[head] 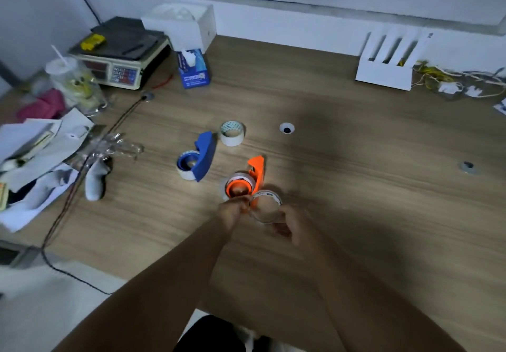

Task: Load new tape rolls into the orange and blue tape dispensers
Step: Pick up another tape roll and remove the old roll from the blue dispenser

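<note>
An orange tape dispenser (pixel 253 177) lies on the wooden table with a roll around its hub. A blue tape dispenser (pixel 201 158), also with a roll on it, lies to its left. A spare white tape roll (pixel 232 133) stands behind the blue one. In front of the orange dispenser I hold a thin clear tape roll (pixel 266 206). My right hand (pixel 293 227) grips its near right rim. My left hand (pixel 232 212) pinches at its left edge, fingers curled.
A scale (pixel 117 58), a tissue pack (pixel 193 69) and a white box (pixel 180 24) stand at the back left. Papers and plastic wrap (pixel 41 154) clutter the left side. A white file rack (pixel 388 58) and cables (pixel 451 83) sit at the back right.
</note>
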